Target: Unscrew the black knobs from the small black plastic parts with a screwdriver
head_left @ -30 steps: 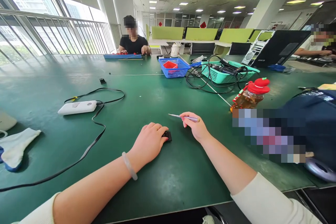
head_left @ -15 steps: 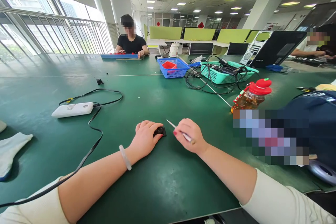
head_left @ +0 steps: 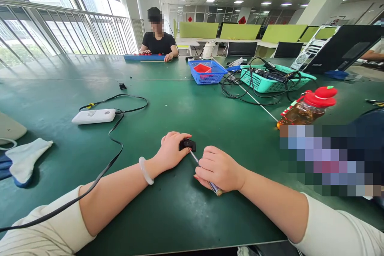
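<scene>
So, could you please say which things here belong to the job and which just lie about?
In use: small black part, held by the left hand; slim tool, in the right hand.
Apparently lying about: white device; blue basket; teal basket; red-topped bottle; pale cloth.

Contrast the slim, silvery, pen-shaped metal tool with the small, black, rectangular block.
The tool is silvery, long and narrow; the block is black and squat. The tool slants in the right hand; the block lies between thumb and forefinger of the left hand. Both are held.

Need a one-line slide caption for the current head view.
Left hand grips a small black part on the green table while the right hand holds a slim tool pointed at it.
</scene>
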Tool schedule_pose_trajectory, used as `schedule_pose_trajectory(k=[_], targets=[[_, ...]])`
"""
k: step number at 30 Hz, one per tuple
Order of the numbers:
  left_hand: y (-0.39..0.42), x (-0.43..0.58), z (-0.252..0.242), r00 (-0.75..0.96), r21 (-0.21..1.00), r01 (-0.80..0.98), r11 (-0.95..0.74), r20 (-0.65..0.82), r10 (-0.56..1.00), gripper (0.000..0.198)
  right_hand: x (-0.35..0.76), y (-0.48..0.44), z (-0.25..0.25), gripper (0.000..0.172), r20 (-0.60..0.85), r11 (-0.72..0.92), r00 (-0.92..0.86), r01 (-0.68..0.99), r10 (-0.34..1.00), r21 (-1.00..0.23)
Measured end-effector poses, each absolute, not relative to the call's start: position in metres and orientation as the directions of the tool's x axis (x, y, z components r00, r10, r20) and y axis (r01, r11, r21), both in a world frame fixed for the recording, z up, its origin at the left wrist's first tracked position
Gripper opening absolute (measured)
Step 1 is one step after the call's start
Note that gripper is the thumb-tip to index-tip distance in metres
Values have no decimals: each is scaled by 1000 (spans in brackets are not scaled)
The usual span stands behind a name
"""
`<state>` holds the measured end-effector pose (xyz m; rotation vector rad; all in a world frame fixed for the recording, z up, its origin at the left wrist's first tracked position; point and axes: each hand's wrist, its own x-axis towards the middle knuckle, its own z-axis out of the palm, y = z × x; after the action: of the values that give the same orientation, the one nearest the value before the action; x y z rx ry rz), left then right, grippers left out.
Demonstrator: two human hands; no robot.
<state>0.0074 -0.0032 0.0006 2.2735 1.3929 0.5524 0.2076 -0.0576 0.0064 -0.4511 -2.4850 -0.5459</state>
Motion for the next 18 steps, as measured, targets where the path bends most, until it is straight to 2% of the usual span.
schedule_pose_trajectory(k=[5,10,18], targets=[[-2,7,-1,419,547,725,-420,134,898,41,206,-56,7,28,561,871,-806,401,188,284],[-2,7,-3,415,547,726,-417,136,900,40,206,-58,7,26,488,861,-834,426,256,276],[-1,5,-5,430,544,724,-424,125,894,40,203,-65,7,29,454,870,-846,424,280,251]])
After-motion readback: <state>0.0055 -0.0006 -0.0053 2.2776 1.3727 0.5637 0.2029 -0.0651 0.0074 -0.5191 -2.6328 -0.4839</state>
